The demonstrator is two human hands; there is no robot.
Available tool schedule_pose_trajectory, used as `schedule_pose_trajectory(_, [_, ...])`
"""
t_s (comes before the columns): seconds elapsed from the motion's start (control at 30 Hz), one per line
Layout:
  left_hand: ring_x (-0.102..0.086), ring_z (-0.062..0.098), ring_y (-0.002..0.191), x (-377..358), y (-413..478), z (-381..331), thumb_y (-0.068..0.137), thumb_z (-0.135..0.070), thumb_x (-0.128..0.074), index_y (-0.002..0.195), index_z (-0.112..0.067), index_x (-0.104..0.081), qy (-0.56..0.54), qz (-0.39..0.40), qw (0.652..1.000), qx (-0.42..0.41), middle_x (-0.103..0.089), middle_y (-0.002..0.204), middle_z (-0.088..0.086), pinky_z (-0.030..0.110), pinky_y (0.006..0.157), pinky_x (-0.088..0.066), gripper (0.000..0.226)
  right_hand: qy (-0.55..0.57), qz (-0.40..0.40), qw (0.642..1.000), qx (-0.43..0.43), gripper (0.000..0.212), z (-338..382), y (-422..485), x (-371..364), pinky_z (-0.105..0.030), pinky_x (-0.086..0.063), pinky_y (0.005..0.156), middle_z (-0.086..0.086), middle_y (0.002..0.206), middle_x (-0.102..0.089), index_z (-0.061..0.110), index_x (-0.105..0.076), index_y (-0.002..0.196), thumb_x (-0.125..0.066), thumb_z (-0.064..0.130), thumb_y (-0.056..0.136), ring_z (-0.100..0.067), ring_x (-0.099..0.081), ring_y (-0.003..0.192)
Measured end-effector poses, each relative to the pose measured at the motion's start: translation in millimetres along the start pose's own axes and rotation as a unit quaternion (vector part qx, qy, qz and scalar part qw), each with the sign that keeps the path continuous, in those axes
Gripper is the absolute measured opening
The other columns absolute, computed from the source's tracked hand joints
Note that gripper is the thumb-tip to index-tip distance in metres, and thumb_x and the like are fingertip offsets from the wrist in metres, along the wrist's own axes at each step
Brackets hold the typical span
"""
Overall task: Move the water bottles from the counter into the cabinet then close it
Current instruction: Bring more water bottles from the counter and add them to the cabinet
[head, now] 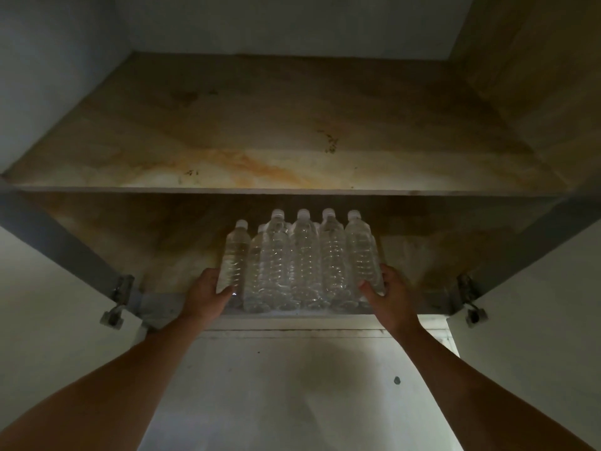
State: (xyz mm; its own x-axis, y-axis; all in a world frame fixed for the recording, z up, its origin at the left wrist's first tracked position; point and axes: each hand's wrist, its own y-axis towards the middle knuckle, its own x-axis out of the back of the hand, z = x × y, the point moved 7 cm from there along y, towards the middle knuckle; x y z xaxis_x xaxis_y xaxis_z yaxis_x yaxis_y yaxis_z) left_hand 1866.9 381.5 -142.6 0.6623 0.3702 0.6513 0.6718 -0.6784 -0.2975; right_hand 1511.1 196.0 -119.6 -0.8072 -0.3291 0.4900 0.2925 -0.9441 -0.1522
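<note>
The cabinet (pixel 520 222) stands open, seen from below. The bottles (pixel 304 262) stand upright in a tight cluster on its bottom shelf (pixel 162 304), at the middle of the front edge, all capped. Six white caps show plainly: five bottles across the front row, plus one cap peeking between the first and second from the left. Any further bottles behind are too dim to count.

The left hand (pixel 206 294) grips the leftmost bottle (pixel 234 255) low down, thumb across its front and fingers reaching behind it. The right hand (pixel 392 294) holds the rightmost bottle (pixel 361 252) likewise, thumb on the front and fingers wrapped round its outer side.

One upper shelf (pixel 260 191) spans the cabinet above the caps. Two white doors hang open: the left door (pixel 48 304) on the left hinge (pixel 122 291), the right door (pixel 536 304) on the right hinge (pixel 466 288).
</note>
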Motion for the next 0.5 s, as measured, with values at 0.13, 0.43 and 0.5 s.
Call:
schedule_pose_trajectory(0.13, [-0.056,0.033,0.119,1,-19,-15,0.088,-0.023,-0.075,0.137,-0.009,-0.055,0.078,-0.042,0.996,-0.031,-0.057,0.133,0.014,0.036,0.092,-0.044,0.055,-0.02,-0.021,0.999,0.022,0.065,9,-10,0,-0.041,-0.052,0.102,0.004,0.137,-0.057,0.027,-0.042,0.146,-0.072,0.04,0.09,-0.019,-0.057,0.123])
schedule_pose_trajectory(0.43, [-0.051,0.034,0.131,0,-48,-35,0.101,-0.046,-0.053,0.148,-0.015,-0.048,0.137,0.062,0.988,-0.034,-0.046,0.15,0.012,0.038,0.103,-0.042,0.056,-0.124,0.021,0.992,-0.002,0.068,18,-20,-1,-0.036,-0.041,0.108,-0.005,0.151,-0.048,0.023,-0.028,0.157,-0.06,0.04,0.099,-0.029,-0.051,0.134])
schedule_pose_trajectory(0.5, [-0.058,0.031,0.12,6,-58,-49,0.1,-0.047,-0.053,0.137,-0.016,-0.058,0.173,0.048,0.981,-0.076,-0.057,0.138,0.012,0.037,0.096,-0.047,0.049,-0.144,0.047,0.988,-0.028,0.07,23,-27,2,-0.041,-0.042,0.109,-0.006,0.151,-0.047,0.023,-0.026,0.157,-0.057,0.045,0.099,-0.032,-0.05,0.135])
